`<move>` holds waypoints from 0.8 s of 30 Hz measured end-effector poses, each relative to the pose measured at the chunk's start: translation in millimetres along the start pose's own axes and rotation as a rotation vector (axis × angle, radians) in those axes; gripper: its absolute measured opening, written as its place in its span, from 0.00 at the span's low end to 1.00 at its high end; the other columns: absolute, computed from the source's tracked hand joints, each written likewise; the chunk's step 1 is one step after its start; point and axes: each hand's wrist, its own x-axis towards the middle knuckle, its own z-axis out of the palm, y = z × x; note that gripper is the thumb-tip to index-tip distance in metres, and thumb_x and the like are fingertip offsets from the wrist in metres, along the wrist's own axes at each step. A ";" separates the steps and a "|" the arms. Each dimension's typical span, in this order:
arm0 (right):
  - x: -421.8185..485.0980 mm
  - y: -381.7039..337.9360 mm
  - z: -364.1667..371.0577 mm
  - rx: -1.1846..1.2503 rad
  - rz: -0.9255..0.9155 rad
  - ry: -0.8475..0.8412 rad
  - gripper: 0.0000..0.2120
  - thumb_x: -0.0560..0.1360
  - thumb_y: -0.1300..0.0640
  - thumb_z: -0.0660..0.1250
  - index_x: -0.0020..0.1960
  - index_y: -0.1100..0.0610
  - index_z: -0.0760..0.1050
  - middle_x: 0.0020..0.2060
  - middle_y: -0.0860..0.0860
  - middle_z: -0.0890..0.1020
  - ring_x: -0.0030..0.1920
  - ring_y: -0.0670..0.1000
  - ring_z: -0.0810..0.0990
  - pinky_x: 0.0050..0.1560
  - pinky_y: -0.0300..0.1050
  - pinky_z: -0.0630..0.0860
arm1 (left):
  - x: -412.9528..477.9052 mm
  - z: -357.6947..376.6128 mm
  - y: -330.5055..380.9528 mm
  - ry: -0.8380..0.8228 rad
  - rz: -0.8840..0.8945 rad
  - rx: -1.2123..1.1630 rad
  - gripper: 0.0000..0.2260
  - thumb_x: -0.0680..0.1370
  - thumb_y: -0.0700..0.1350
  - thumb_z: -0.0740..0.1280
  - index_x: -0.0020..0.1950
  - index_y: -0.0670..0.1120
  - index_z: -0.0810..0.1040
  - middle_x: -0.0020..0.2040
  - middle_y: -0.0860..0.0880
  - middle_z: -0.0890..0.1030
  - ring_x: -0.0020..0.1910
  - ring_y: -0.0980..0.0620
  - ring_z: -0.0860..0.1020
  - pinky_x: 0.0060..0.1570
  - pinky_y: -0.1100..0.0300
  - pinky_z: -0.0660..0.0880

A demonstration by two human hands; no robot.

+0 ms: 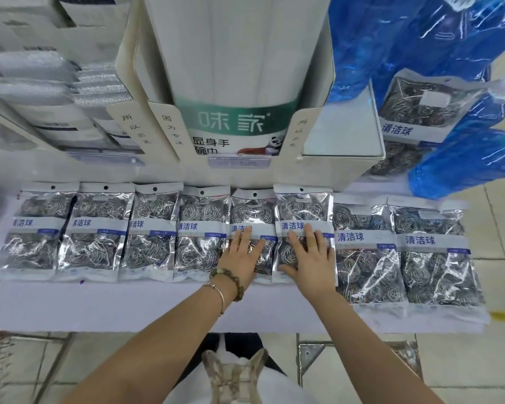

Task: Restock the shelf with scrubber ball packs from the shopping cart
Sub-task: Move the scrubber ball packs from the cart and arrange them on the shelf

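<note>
Silvery packs lie in a row of eight across the white shelf; the left hand rests flat, fingers straight, on the fifth pack; the right hand lies spread on the sixth pack, just beside.

White shelf, row of scrubber ball packs

We cannot read the blurred price label at 12 o'clock, our left hand and right hand hide the lower parts of the fifth pack and sixth pack from the left, and the blue bags at 2 o'clock run past the edge.
</note>
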 end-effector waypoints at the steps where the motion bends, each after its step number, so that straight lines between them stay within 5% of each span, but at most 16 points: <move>1: 2.8 -2.0 -2.0 -0.005 0.025 -0.023 0.39 0.73 0.37 0.62 0.76 0.44 0.45 0.76 0.52 0.40 0.76 0.58 0.40 0.72 0.65 0.49 | 1.6 0.1 -0.5 -0.010 0.001 -0.003 0.37 0.76 0.42 0.65 0.75 0.55 0.44 0.74 0.45 0.34 0.74 0.43 0.38 0.68 0.46 0.61; 11: 10.0 -12.5 -10.7 -0.046 0.035 -0.110 0.39 0.75 0.40 0.62 0.76 0.45 0.43 0.76 0.54 0.39 0.75 0.59 0.41 0.71 0.67 0.53 | 2.7 -1.2 0.0 0.008 0.009 -0.027 0.36 0.75 0.37 0.63 0.75 0.54 0.47 0.75 0.45 0.35 0.74 0.43 0.39 0.67 0.47 0.64; 15: 7.3 -13.9 -14.2 0.005 0.034 -0.068 0.37 0.74 0.42 0.65 0.76 0.47 0.48 0.76 0.55 0.42 0.75 0.61 0.43 0.72 0.65 0.52 | -1.1 -6.3 -2.1 0.068 0.027 -0.091 0.31 0.74 0.39 0.64 0.74 0.51 0.55 0.76 0.46 0.45 0.75 0.45 0.45 0.64 0.51 0.69; 19: -5.4 -22.9 -12.9 0.077 0.003 0.086 0.32 0.75 0.49 0.65 0.75 0.51 0.56 0.76 0.58 0.53 0.75 0.60 0.50 0.73 0.61 0.50 | -23.4 -11.0 -3.6 0.135 0.015 -0.207 0.23 0.75 0.44 0.64 0.69 0.48 0.65 0.75 0.46 0.55 0.73 0.46 0.55 0.65 0.51 0.68; 24: -27.7 -50.6 -3.5 0.251 -0.096 0.132 0.26 0.73 0.58 0.67 0.70 0.57 0.68 0.68 0.60 0.70 0.67 0.62 0.68 0.66 0.57 0.65 | -65.7 -17.6 -19.8 0.210 -0.072 -0.462 0.21 0.76 0.47 0.65 0.68 0.50 0.67 0.73 0.48 0.60 0.69 0.49 0.64 0.66 0.57 0.66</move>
